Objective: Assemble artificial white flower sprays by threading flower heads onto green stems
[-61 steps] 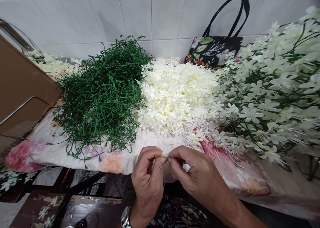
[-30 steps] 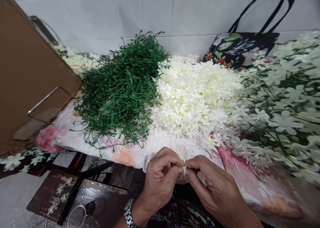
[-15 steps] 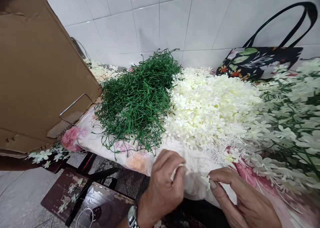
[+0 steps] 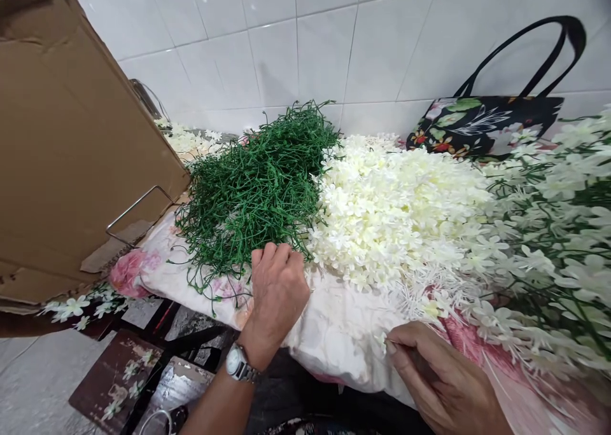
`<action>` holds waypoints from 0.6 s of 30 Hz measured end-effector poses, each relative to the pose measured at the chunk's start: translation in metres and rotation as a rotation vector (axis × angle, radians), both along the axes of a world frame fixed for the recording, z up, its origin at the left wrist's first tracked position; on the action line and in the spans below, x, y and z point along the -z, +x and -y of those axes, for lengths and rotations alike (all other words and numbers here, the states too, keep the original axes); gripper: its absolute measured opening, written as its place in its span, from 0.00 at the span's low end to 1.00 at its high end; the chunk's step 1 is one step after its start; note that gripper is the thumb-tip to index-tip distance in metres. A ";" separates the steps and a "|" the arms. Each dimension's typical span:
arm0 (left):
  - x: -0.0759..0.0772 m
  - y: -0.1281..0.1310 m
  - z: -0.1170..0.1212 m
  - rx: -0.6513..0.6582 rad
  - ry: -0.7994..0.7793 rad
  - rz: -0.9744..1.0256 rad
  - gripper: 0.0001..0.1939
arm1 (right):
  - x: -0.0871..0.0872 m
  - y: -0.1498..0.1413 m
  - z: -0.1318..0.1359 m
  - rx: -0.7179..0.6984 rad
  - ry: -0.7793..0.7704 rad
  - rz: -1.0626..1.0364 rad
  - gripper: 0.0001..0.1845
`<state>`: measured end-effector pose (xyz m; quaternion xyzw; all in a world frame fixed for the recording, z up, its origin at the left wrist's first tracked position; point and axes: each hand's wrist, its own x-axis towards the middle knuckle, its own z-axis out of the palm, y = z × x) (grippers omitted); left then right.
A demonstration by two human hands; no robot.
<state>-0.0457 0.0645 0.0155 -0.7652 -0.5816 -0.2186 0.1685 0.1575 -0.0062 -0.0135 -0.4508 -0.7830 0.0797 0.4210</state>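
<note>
White tiled wall [image 4: 324, 47] runs across twelve o'clock in the head view, the only camera feeding me. Below it I see a cloth-covered counter [image 4: 329, 339], a cardboard box [image 4: 86, 136] standing between nine and ten o'clock, and a black floral bag [image 4: 496, 126] by the wall near two.

From the middle of the view, I find a heap of green stems [image 4: 262, 180] toward ten o'clock and a heap of white blossoms [image 4: 401, 206] toward three, touching along their shared edge. Farther out at three, flowered sprays [image 4: 568, 212] on green stalks crowd the border.

What has just changed is the hands. A second ago they met over something small and pale; now I have them apart. The left hand [image 4: 280, 289] sits between six and seven o'clock, fingers curled at the near edge of the green stems. Its knuckles hide the fingertips, so I cannot tell whether it grips one. The right hand [image 4: 442, 372], between four and five, pinches what looks like a small white blossom [image 4: 383, 344] over the counter's front.

For the work, I read this as a change of step: two-handed handling of the blossom has given way to the left hand seeking a stem. The blossom's details are too small for me to make out.
</note>
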 end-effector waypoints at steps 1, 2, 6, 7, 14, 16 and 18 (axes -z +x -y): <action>0.000 -0.002 0.002 0.030 0.012 0.070 0.10 | 0.000 0.000 0.000 0.003 -0.004 -0.010 0.05; -0.001 -0.004 0.005 0.064 0.022 0.146 0.10 | 0.000 0.001 0.000 0.008 -0.008 -0.020 0.04; -0.001 -0.009 0.013 0.163 0.095 0.333 0.09 | -0.001 0.001 0.001 0.024 -0.033 -0.038 0.05; -0.001 -0.009 0.014 0.181 0.122 0.334 0.09 | -0.001 0.000 0.001 0.024 -0.043 -0.039 0.05; 0.000 0.004 0.027 0.499 0.200 0.280 0.12 | -0.005 0.007 0.005 0.055 -0.154 -0.228 0.04; 0.001 0.008 0.032 0.578 0.199 0.259 0.12 | -0.008 0.011 0.006 0.035 -0.255 -0.360 0.04; 0.003 0.013 0.035 0.650 0.191 0.245 0.12 | -0.013 0.013 0.007 -0.014 -0.367 -0.478 0.04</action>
